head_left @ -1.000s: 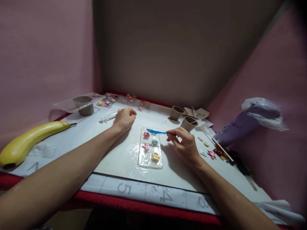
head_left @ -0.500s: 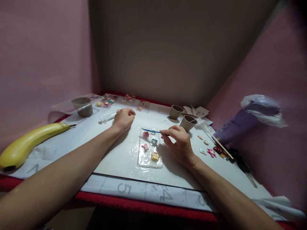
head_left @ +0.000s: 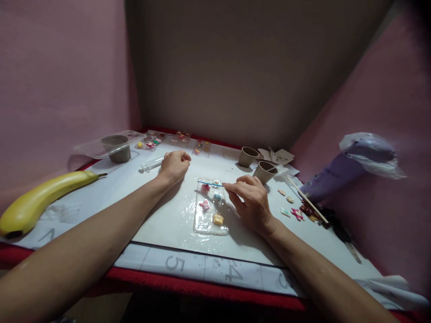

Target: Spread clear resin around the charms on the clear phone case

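A clear phone case [head_left: 208, 226] lies flat on the white board, a shiny wet-looking layer over and around it. Small charms sit on it, among them a pink one [head_left: 204, 205], a blue one [head_left: 217, 197] and a yellow one [head_left: 218, 219]. My right hand [head_left: 251, 199] pinches a thin blue stick [head_left: 211, 183], held level across the far end of the case; whether it touches is unclear. My left hand [head_left: 175, 166] rests in a loose fist left of the case, with nothing visible in it. Partly behind that hand lies a clear syringe [head_left: 151, 164].
Two grey-brown cups [head_left: 248, 157] stand at the back right, one with a stick inside. Loose charms [head_left: 296, 214], a wooden stick [head_left: 308, 199] and a purple bag [head_left: 332, 177] are rightward. At left are a yellow banana [head_left: 43, 199] and a plastic-topped cup [head_left: 119, 154]. Decorated cases [head_left: 202, 148] lie behind.
The blue stick has tilted or turned slightly in my right fingers and looks thinner, its far tip a little lower. My left hand stays in place.
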`<state>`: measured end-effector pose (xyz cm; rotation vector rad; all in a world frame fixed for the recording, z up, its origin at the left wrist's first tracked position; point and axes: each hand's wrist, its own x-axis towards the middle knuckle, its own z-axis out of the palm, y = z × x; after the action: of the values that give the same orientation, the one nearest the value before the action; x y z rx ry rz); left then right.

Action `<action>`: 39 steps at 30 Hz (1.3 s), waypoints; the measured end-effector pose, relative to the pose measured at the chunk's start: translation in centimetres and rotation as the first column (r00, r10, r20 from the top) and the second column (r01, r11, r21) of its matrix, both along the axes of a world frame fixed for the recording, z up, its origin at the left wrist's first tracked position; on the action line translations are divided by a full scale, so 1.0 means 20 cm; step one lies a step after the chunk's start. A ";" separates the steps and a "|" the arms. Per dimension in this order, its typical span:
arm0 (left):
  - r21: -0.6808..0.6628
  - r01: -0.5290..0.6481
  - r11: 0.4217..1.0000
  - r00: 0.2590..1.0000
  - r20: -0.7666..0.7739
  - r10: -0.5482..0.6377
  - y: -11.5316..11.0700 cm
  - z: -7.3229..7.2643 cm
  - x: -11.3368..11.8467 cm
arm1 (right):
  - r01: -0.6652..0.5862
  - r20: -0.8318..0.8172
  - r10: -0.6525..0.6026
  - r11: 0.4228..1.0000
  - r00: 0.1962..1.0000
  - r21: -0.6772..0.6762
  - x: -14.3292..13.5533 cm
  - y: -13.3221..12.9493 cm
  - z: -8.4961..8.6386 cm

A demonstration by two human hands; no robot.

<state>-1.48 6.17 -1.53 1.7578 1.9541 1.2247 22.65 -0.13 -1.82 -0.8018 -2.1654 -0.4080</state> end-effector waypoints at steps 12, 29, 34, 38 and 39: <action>-0.017 0.006 1.000 1.000 0.019 -0.006 0.00 0.00 0.00 | -0.019 0.029 0.018 0.999 0.999 0.027 0.02 -0.01 0.01; 0.008 -0.006 1.000 1.000 0.000 0.006 0.02 -0.01 -0.01 | -0.086 -0.053 0.098 0.977 0.994 0.194 0.09 -0.02 0.06; 0.017 0.000 1.000 1.000 0.004 0.000 0.02 -0.02 -0.01 | -0.089 -0.039 0.097 0.981 0.995 0.171 0.08 -0.02 0.05; 0.003 0.002 1.000 1.000 0.023 -0.002 0.02 -0.02 -0.01 | -0.093 -0.021 0.097 0.984 0.995 0.155 0.08 -0.02 0.05; 0.000 0.001 1.000 1.000 0.026 -0.001 0.02 -0.02 -0.01 | -0.093 -0.014 0.097 0.984 0.995 0.153 0.08 -0.02 0.05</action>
<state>-1.70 6.57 -1.85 1.7338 1.9380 1.2413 24.22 -0.60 -0.79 -0.6129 -2.1145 -0.5066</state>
